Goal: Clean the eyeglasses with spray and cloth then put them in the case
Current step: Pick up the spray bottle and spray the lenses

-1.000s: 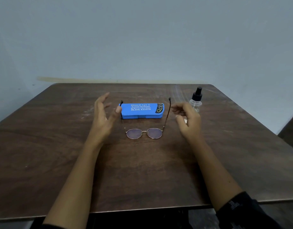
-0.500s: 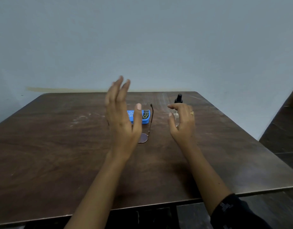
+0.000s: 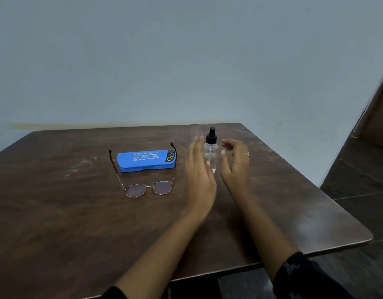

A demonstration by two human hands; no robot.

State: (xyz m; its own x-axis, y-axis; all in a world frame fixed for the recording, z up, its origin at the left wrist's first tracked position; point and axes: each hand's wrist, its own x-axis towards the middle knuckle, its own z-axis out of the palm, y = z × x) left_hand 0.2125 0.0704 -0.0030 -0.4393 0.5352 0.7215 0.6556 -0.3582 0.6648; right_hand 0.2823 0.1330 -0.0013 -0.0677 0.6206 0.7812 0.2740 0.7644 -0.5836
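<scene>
So the left hand (image 3: pixel 199 175) and right hand (image 3: pixel 235 167), both empty, just shifted to flank the clear black-capped spray bottle (image 3: pixel 211 152), so a grab's probably next.

Before you, a dark wood table (image 3: pixel 56 212) with a scuffed, faintly glossy top bears thin gold-toned metal eyeglasses (image 3: pixel 149 188) with shiny lenses, a smooth matt blue plastic case (image 3: pixel 146 160), and a clear plastic spray bottle (image 3: pixel 211 149) capped in black plastic.

Dim, even light; motion blur on the right, edges warped.
</scene>
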